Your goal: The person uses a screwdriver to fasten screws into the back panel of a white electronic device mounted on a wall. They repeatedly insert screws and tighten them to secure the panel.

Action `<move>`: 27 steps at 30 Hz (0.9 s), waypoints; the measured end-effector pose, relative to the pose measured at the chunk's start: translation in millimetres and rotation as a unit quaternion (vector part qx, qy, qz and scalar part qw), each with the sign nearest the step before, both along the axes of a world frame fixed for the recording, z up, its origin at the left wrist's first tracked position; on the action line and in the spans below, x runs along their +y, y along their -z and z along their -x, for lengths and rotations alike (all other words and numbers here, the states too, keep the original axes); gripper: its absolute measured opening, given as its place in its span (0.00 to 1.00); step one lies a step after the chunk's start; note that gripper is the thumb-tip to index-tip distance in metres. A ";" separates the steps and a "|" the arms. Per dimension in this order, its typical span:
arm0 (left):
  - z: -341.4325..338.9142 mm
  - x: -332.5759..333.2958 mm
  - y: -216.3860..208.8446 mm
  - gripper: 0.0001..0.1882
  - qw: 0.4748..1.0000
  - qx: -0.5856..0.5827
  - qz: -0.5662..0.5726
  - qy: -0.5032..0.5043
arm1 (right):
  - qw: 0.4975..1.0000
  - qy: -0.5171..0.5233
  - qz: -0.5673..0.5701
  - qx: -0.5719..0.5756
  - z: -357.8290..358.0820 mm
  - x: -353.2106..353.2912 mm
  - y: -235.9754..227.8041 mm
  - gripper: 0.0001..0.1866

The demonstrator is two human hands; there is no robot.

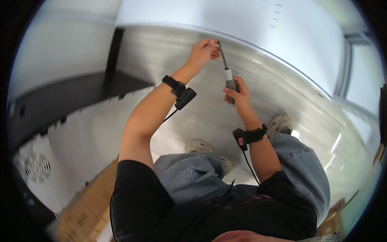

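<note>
A screwdriver [224, 58] with a long dark shaft points up and slightly left, away from me. My right hand [238, 93] is wrapped round its grey handle [231, 85], below a white collar [228, 75]. My left hand [202, 54] is at the far end, its bent fingers beside the screwdriver's tip [219, 42]. Thumb and fingertips are drawn together there; anything small between them is too fine to make out. Each wrist wears a black strap with a small cabled box: the left box [186, 99] and the right box [240, 139].
A large white panel [242, 20] stands ahead, its lower edge just past my left hand. To the left are a black frame [72, 90], a white unit with a round vent [37, 166] and cardboard boxes [82, 213]. My shoes [279, 125] rest on the pale shiny floor [173, 139].
</note>
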State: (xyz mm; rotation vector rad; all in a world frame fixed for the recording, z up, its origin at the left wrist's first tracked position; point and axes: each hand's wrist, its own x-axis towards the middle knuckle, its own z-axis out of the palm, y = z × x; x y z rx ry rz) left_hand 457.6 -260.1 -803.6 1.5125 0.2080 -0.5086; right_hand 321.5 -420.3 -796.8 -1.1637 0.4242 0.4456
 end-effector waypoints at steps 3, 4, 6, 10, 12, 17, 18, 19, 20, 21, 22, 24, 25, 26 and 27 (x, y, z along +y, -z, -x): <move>45.4 63.7 -9.0 0.15 0.992 0.078 0.062 -0.084 | 0.995 -0.103 0.011 0.011 8.1 46.1 3.6 0.20; 61.4 78.0 -8.7 0.14 0.987 0.092 0.068 -0.112 | 0.989 -0.145 0.018 0.016 12.0 55.2 3.3 0.20; 94.6 110.4 0.4 0.13 0.973 0.096 0.087 -0.190 | 0.976 -0.213 0.029 0.020 18.6 75.4 1.3 0.20; 149.3 153.4 8.8 0.11 0.939 0.121 0.111 -0.302 | 0.960 -0.276 0.031 0.025 38.6 105.8 7.6 0.19; 168.3 172.0 14.0 0.09 0.922 0.122 0.129 -0.343 | 0.959 -0.283 0.028 0.022 44.7 118.5 13.1 0.19; 183.3 193.6 11.0 0.10 0.899 0.098 0.145 -0.401 | 0.956 -0.290 0.030 0.019 42.6 141.7 12.3 0.19; 180.9 194.4 8.9 0.10 0.896 0.095 0.146 -0.408 | 0.956 -0.290 0.026 0.021 40.7 144.0 11.9 0.19; 180.3 195.8 9.4 0.10 0.894 0.091 0.147 -0.414 | 0.957 -0.290 0.022 0.021 39.3 145.8 10.4 0.19; 179.1 196.7 10.1 0.10 0.891 0.090 0.148 -0.419 | 0.957 -0.289 0.018 0.021 38.6 147.1 7.9 0.19; 179.5 197.6 10.3 0.10 0.893 0.087 0.145 -0.418 | 0.956 -0.291 0.010 0.028 38.7 147.9 4.2 0.18; 177.8 199.1 9.4 0.10 0.894 0.082 0.142 -0.416 | 0.956 -0.292 0.003 0.034 36.9 148.9 -0.8 0.18; 175.0 200.8 9.0 0.09 0.896 0.080 0.136 -0.415 | 0.956 -0.290 -0.009 0.047 37.0 151.0 -1.6 0.17; 173.6 201.3 10.7 0.09 0.896 0.080 0.134 -0.415 | 0.956 -0.287 -0.012 0.052 37.0 151.6 0.1 0.17; 172.7 200.9 12.8 0.09 0.896 0.081 0.133 -0.416 | 0.957 -0.284 -0.015 0.058 37.2 151.7 1.1 0.17; 172.3 199.8 15.1 0.09 0.894 0.081 0.131 -0.421 | 0.957 -0.283 -0.013 0.063 37.5 151.4 1.2 0.17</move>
